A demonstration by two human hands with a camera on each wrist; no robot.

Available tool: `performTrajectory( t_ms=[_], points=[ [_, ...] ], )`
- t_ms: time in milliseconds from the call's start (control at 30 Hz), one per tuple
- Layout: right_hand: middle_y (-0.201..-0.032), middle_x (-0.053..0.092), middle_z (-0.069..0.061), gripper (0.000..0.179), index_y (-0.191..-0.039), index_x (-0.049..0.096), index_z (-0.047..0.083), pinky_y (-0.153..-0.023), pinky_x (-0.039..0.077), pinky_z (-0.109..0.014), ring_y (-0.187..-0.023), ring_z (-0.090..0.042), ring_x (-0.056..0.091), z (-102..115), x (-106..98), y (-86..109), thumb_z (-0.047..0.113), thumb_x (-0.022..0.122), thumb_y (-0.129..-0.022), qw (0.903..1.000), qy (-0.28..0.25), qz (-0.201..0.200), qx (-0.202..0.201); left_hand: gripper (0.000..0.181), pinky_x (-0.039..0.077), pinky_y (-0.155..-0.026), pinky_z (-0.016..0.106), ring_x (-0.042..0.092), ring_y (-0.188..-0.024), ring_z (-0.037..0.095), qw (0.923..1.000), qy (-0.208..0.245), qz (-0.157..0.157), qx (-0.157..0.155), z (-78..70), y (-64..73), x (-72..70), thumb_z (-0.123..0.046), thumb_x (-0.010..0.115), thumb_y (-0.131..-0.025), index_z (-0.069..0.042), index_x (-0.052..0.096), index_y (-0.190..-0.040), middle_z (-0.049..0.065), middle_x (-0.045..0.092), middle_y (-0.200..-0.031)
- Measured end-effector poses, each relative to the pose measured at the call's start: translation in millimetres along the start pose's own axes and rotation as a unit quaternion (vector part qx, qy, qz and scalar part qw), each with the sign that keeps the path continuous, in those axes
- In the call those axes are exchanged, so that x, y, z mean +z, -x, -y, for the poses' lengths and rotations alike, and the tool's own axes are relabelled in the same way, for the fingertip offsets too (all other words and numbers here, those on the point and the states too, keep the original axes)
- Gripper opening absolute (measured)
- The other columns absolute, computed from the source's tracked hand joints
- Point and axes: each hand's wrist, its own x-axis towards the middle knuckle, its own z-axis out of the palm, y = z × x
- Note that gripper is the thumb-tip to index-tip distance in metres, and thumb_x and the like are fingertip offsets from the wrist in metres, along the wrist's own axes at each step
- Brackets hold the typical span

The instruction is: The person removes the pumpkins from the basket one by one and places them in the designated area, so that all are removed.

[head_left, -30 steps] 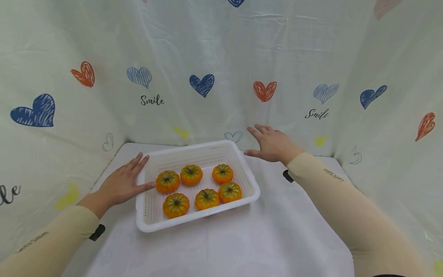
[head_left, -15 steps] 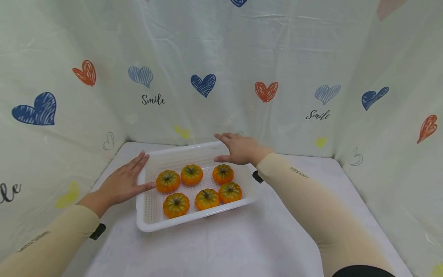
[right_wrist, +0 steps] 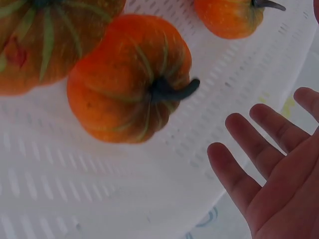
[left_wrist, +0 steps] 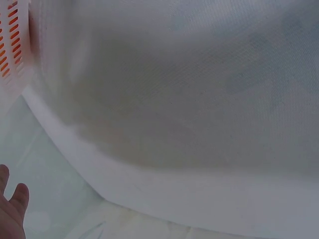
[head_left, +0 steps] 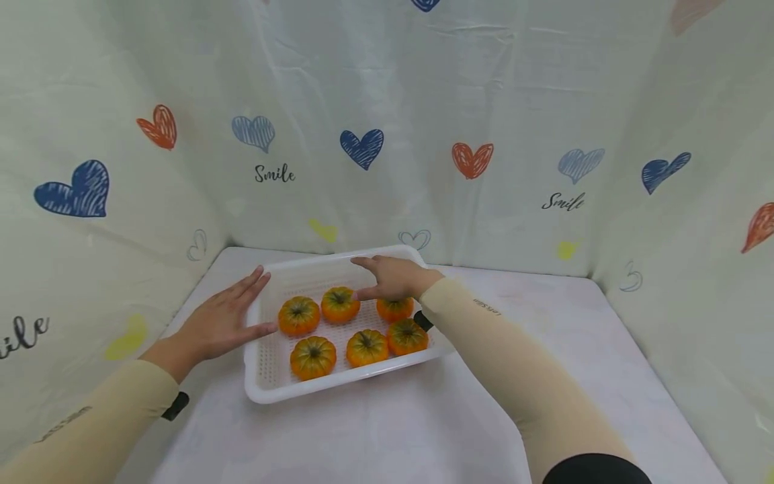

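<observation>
Left hand [head_left: 219,324] and right hand [head_left: 396,277] both spread and empty, those little pumpkins [head_left: 312,358] look light, firm, best cupped round the sides.

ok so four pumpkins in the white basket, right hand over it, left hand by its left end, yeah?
Not four: the head view shows six pumpkins in the white basket. The right hand is indeed over it, the left hand by its left end.

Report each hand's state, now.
Left hand: open, at the left end of the white basket, holding nothing.
Right hand: open, over the basket, holding nothing.
</observation>
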Motion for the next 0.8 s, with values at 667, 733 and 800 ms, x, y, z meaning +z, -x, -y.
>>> performTrajectory(
  t_ms=[667,733,800],
  points=[
    [-0.149,0.047,-0.005,0.079,-0.156,0.035,0.031,-0.111,0.036,-0.039,-0.132,-0.022,0.046,9,35,-32.1,0.042,0.075,-0.089,0.991,-0.124,0.047,-0.019,0.098,0.03,-0.108,0.065,0.026,-0.143,0.047,0.9997,0.021,-0.001,-0.013,2.9,-0.3,8.2,-0.065,0.051,-0.093,-0.009,0.008,-0.161,0.013,0.002,-0.166],
    [-0.149,0.046,-0.005,0.08,-0.155,0.035,0.031,-0.112,0.035,-0.039,-0.133,-0.022,0.045,10,37,-32.7,0.039,0.077,-0.088,0.9898,-0.133,0.048,-0.017,0.098,0.03,-0.108,0.065,0.026,-0.143,0.047,0.9997,0.022,0.0,-0.015,2.7,-0.2,8.2,-0.065,0.051,-0.093,-0.01,0.008,-0.161,0.013,0.002,-0.166],
    [-0.15,0.046,-0.005,0.08,-0.155,0.037,0.031,-0.113,0.034,-0.039,-0.135,-0.022,0.044,11,40,-33.2,0.036,0.078,-0.087,0.989,-0.139,0.048,-0.016,0.098,0.03,-0.107,0.065,0.026,-0.143,0.047,0.9996,0.023,0.0,-0.016,2.0,0.0,8.1,-0.065,0.05,-0.093,-0.01,0.007,-0.161,0.013,0.001,-0.167]
  ],
)
